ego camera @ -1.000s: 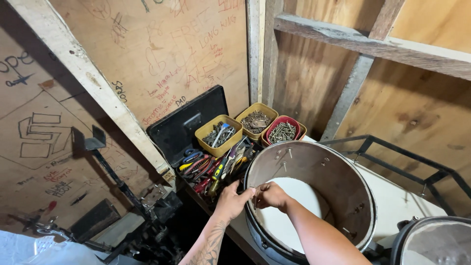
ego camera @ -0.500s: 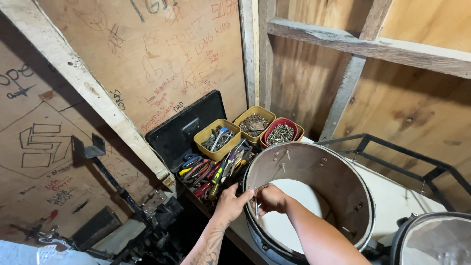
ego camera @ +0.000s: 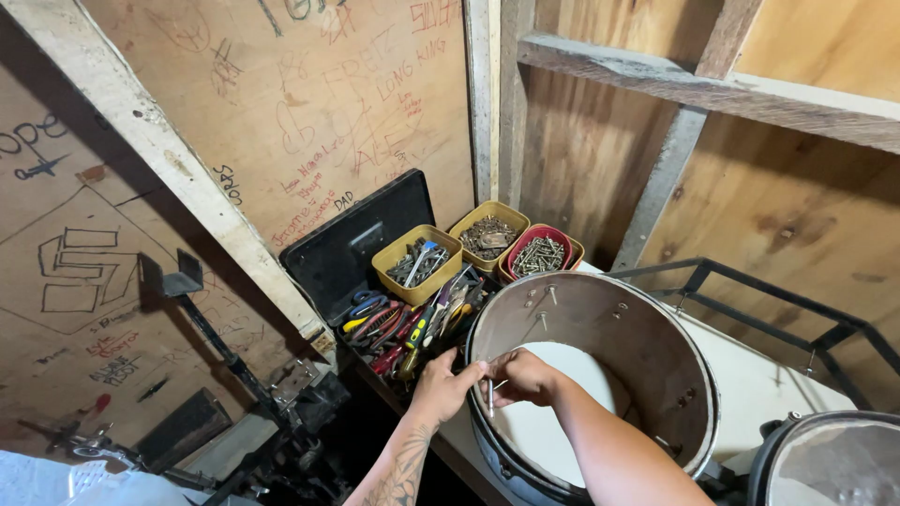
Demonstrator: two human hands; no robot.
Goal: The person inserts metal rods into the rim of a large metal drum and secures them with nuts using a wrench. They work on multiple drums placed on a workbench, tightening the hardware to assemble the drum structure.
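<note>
Compared with the two earlier views, both hands have stayed at the near rim of the drum shell; the only change is a slight shift of the camera, so the work at this one spot on the rim is continuing, not finished.

The left hand is curled over the outside of the rim, its fingertips hooked on the edge. The right hand is just inside the rim, pinching a thin metal rod that stands upright against the shell wall. The shell lies on its side-open end up, with a white surface showing through it.

Left of the drum shell, a dark pedal-like stand leans against the scribbled plywood wall. Just left of the shell, touching range of the left hand, lies an open black tool case holding pliers and screwdrivers. Behind the shell stand a yellow tub of wrenches, a second yellow tub and a red tub of screws. Right of the shell runs a black metal frame; a second drum's rim sits at the lower right. Several screws project inward from the shell's far wall, close to the working area.
</note>
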